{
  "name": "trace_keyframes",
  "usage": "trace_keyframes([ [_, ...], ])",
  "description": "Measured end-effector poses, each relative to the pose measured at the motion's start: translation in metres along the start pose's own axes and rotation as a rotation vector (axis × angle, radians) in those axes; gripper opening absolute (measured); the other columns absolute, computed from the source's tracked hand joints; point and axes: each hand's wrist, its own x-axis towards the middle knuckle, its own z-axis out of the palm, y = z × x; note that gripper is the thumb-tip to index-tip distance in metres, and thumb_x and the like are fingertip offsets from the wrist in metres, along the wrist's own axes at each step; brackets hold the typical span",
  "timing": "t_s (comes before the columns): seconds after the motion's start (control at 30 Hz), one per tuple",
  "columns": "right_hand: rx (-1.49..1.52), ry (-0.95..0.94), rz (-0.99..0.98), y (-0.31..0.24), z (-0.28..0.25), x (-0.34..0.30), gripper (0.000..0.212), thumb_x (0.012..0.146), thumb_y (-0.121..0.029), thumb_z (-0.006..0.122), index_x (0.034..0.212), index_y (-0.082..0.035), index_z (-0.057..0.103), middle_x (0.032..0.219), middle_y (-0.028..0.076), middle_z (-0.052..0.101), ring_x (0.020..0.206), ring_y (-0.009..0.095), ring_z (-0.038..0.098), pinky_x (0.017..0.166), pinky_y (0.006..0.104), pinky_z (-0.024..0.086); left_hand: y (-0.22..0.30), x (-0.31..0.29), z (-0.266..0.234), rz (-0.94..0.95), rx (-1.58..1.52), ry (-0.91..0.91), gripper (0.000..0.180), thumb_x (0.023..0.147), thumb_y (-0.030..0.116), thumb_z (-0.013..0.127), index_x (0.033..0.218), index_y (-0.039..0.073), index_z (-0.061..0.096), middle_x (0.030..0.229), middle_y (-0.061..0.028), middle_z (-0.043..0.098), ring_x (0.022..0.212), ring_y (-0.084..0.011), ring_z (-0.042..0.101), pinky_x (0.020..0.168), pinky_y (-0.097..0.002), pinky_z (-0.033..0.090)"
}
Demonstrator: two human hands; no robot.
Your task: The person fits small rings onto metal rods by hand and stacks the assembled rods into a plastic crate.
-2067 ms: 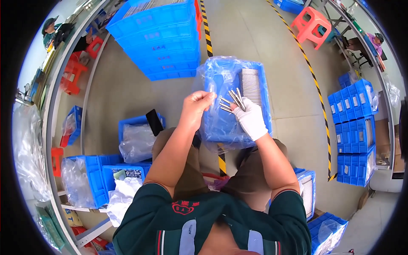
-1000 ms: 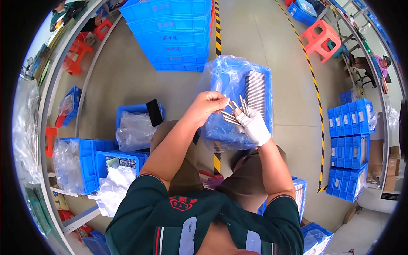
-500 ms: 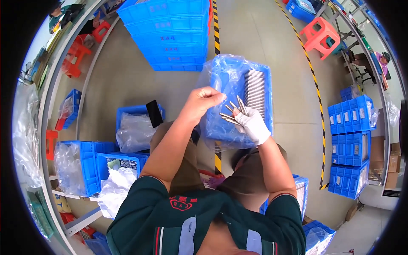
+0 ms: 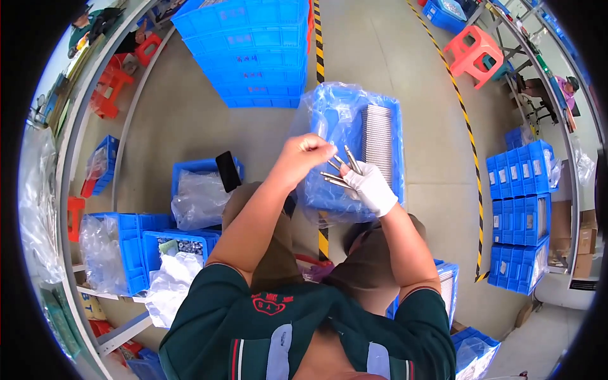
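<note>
My right hand (image 4: 373, 191), in a white glove with some fingertips bare, is closed around several slim metal rods (image 4: 352, 161) that fan out toward the left and away from me. My bare left hand (image 4: 305, 156) has thumb and forefinger pinched together close to the end of one rod; what lies between them is too small to make out. Both hands are above a blue crate (image 4: 398, 114) lined with clear plastic film (image 4: 324, 117). Inside, along its right side, lies a neat row of metal rods (image 4: 377, 134).
Stacked blue crates (image 4: 253, 79) stand beyond. To my left are a bag-lined crate with a black phone (image 4: 228, 171) on its edge and a crate of small metal parts (image 4: 190, 244). More crates (image 4: 519, 215) and a red stool (image 4: 475, 56) are at right. People sit farther off.
My left fingertips have come up to the end of one rod, closing the gap between the hands. The right hand with the rods has shifted slightly left.
</note>
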Motion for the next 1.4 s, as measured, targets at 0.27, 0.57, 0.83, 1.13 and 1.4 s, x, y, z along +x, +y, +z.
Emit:
trace_keyframes([
  [0.27,0.301,-0.386,0.152,-0.006,-0.003,-0.010,0.046,0.081,-0.042,0.057,0.079,0.003,0.057,0.054,0.001,0.046,0.042,0.006,0.035,0.037,0.0194,0.023,0.004,-0.001,-0.006,-0.127,-0.173,-0.115,0.018,0.080,0.019,0.062,0.083,0.001,0.063,0.076,-0.0022,0.060,0.065,-0.0074,0.047,0.061,-0.0214,0.038],
  [0.57,0.333,-0.481,0.179,-0.002,-0.006,-0.011,0.043,0.084,-0.040,0.055,0.083,0.003,0.058,0.052,0.000,0.045,0.040,0.006,0.033,0.037,0.0199,0.021,0.008,-0.001,-0.009,-0.168,-0.136,-0.212,0.012,0.080,0.012,0.061,0.081,0.000,0.061,0.081,-0.0047,0.061,0.071,-0.0095,0.051,0.068,-0.0232,0.041],
  [0.83,0.361,-0.451,0.211,-0.004,-0.004,-0.012,0.043,0.084,-0.040,0.054,0.079,0.002,0.057,0.049,0.000,0.041,0.038,0.006,0.031,0.036,0.0209,0.021,0.009,0.000,-0.009,-0.161,-0.077,-0.196,0.012,0.079,0.012,0.062,0.084,0.002,0.063,0.083,-0.0041,0.062,0.077,-0.0090,0.053,0.072,-0.0232,0.041],
  [1.13,0.278,-0.485,0.246,0.006,0.000,-0.005,0.051,0.079,-0.048,0.057,0.078,0.003,0.057,0.048,0.000,0.041,0.037,0.007,0.030,0.036,0.0219,0.020,0.010,-0.004,-0.005,-0.014,-0.078,-0.210,0.009,0.079,0.009,0.061,0.080,-0.001,0.062,0.087,-0.0049,0.058,0.081,-0.0117,0.055,0.076,-0.0251,0.041],
  [1.4,0.275,-0.455,0.227,0.012,0.005,-0.002,0.045,0.081,-0.047,0.055,0.080,-0.001,0.053,0.048,-0.003,0.036,0.037,0.005,0.027,0.035,0.0210,0.016,0.001,-0.002,-0.008,0.111,0.125,-0.219,0.009,0.076,0.009,0.065,0.079,0.001,0.064,0.080,-0.0016,0.058,0.072,-0.0073,0.051,0.064,-0.0215,0.041],
])
